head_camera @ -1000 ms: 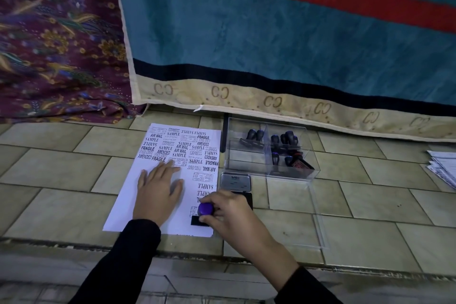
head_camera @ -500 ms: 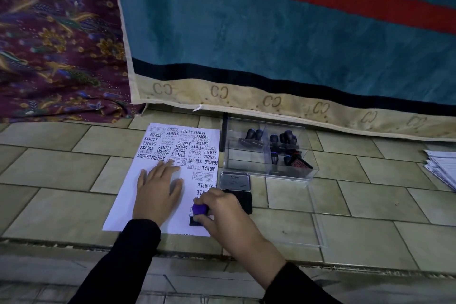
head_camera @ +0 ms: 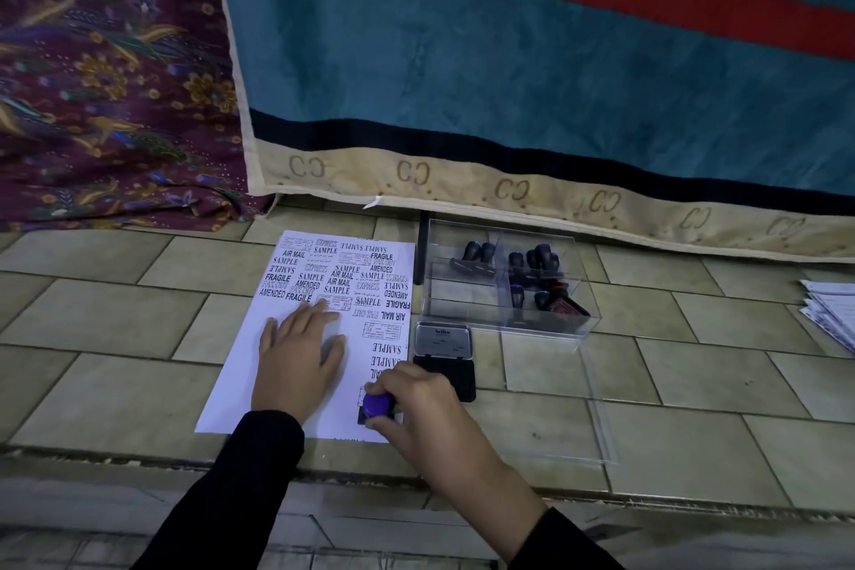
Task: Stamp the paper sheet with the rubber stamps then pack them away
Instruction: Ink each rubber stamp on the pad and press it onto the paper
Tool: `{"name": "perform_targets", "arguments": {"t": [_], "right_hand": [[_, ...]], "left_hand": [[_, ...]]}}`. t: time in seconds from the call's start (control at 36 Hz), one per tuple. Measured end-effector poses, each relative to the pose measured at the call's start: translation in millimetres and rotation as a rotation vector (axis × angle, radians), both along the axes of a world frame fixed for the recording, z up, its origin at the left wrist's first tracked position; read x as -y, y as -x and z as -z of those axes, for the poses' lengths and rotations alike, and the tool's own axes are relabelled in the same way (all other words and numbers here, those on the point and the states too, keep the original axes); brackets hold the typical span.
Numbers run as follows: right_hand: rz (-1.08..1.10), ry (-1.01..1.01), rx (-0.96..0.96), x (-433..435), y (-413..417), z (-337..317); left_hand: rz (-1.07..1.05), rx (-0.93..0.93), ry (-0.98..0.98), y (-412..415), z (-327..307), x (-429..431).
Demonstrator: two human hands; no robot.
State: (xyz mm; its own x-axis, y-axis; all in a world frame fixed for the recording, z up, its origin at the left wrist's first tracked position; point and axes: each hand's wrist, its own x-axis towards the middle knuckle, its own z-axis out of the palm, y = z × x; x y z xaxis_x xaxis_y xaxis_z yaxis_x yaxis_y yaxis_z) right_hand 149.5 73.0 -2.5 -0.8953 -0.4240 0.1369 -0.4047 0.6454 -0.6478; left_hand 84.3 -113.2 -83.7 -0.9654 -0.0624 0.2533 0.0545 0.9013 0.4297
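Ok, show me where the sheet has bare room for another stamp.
Bare: the left strip of the sheet, nearer than the prints and beside the left hand; also a narrow gap between that hand and the right-edge prints. Crowded: the far half, the right edge, and the near right corner, where the right hand holds the stamp.

Dim, even light here, shadows soft; wide-angle bending curves the tile lines at the edges, and the corners go slightly soft.
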Motion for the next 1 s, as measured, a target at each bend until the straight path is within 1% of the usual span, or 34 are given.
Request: {"name": "perform_targets", "arguments": {"t": [0.06,0.14,0.22,0.28,0.33,0.44,0.5,0.58,0.64,0.81,0.94,1.0], "right_hand": [[0.031,0.031,0.051,-2,7,-4],[0.185,0.235,0.141,-14,26,-19],[0.342,0.454,0.077,-34,49,-46],[0.411,0.490,0.020,-50,67,-61],[0.475,0.436,-0.024,-63,87,-67],[0.538,0.255,-0.013,-73,120,-56],[0.543,0.139,0.028,-74,132,-46],[0.490,0.000,0.119,-72,145,-30],[0.446,-0.045,0.167,-68,149,-20],[0.393,-0.094,0.189,-62,162,-13],[0.263,-0.258,0.252,-65,172,-13],[0.251,-0.251,0.261,-68,176,-16]], "left_hand": [[0.003,-0.002,-0.006,0,-1,0],[0.011,0.002,-0.015,-1,-3,0],[0.014,0.012,-0.019,-2,-3,0],[0.014,0.015,-0.020,-2,-2,1],[0.014,0.017,-0.018,-1,-3,1],[0.008,0.010,-0.015,-2,-3,0],[0.011,0.002,-0.023,-2,-3,0],[0.011,0.004,-0.035,-2,-4,0],[0.010,0.006,-0.032,-1,-4,0],[0.011,-0.004,-0.033,-2,-3,1],[0.006,-0.007,-0.019,-1,-2,1],[0.002,-0.009,-0.019,-2,-2,1]]}}
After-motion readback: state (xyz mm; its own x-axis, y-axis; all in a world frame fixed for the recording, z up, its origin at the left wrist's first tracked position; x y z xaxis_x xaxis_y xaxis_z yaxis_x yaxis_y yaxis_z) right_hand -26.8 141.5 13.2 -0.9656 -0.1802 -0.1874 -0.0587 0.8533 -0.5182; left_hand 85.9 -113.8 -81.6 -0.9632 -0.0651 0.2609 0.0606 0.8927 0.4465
